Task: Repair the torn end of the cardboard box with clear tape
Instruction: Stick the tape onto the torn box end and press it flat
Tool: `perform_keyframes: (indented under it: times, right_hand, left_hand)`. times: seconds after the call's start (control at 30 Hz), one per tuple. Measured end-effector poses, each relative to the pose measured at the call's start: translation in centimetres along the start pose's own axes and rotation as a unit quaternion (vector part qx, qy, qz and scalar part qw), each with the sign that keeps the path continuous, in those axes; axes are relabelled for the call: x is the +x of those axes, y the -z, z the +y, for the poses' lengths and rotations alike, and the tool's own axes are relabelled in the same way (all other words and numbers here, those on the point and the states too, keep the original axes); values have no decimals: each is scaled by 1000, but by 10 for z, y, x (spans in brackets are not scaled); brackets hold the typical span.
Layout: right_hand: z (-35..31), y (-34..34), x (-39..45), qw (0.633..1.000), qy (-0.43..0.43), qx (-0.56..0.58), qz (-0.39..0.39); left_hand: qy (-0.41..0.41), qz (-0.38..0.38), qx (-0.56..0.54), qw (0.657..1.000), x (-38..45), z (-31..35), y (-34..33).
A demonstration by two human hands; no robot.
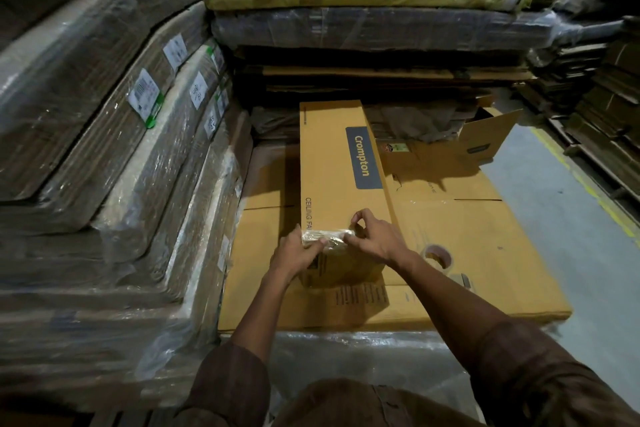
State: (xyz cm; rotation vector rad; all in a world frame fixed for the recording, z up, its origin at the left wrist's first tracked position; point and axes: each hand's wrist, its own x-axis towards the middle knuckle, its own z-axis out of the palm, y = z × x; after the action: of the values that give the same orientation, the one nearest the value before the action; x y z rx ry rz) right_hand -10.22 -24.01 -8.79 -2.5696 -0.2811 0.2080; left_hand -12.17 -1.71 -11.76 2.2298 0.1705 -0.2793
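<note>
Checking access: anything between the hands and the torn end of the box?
Nothing visible. Both the left hand and the right hand are already on the near end of the Crompton box, pressing clear tape over its edge. The tape roll lies to the right, clear of them.

A warehouse: shrink-wrapped stacks of flattened cartons [114,135] line a concrete aisle [554,218].

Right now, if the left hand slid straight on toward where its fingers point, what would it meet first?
The left hand points right along the taped near end of the Crompton ceiling fan box. It would likely first meet the right hand, which pinches the clear tape on that same edge. Depth is uncertain.
</note>
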Motion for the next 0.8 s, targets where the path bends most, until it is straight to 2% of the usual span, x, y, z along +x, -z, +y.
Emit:
perform_keyframes:
  times: [0.07, 0.17, 0.27, 0.47, 0.67, 0.73, 0.8]
  right_hand:
    - [-2, 1, -2, 1000, 0, -14, 12]
    - [-8, -5, -3, 994, 6, -109, 18]
    - [-7, -11, 0, 987, -13, -153, 33]
    - [-19, -8, 2, 992, -83, -74, 53]
    - [-14, 2, 7, 994, -110, -4, -7]
    - [-8, 5, 8, 991, -106, 72, -23]
    - [-5, 5, 8, 972, -121, 200, 14]
  left_hand:
    - [13, 46, 29, 998, -2, 10, -1]
    - [21, 102, 68, 992, -5, 32, -2]
    - [36, 119, 91, 988, -9, 44, -3]
    - [32, 111, 72, 991, -4, 37, 3]
    - [53, 50, 45, 996, 11, 29, 11]
    - [62, 32, 48, 996, 18, 28, 15]
    - [66, 32, 45, 996, 23, 27, 22]
